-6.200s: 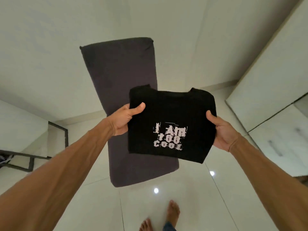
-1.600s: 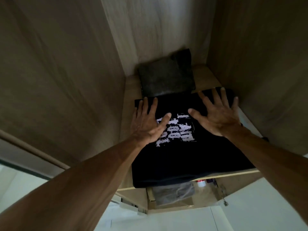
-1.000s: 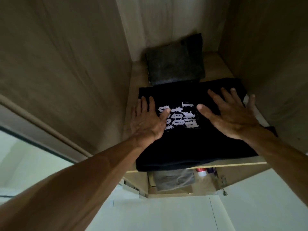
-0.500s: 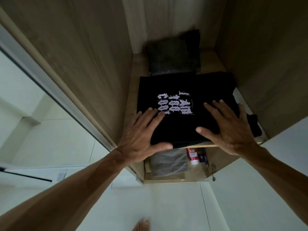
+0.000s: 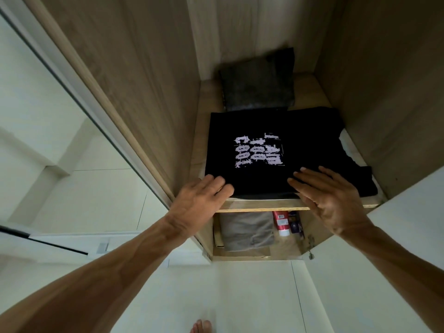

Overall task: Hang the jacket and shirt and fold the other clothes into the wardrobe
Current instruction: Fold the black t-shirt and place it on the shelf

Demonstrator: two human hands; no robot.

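- One folded black T-shirt, print up, flat on the wardrobe shelf, near edge under the fingertips.
- On its near left corner, the left hand, fingers straight and together; on its near right part, the right hand, fingers straight and slightly apart; nothing gripped.
- Well beyond the fingers, a folded grey garment at the shelf's back.
- Below the fingers, a grey folded cloth and a red tube in the lower compartment.
- Step in hand, by the look: settling this shirt in place. Next, likely: both hands out, on to another garment.
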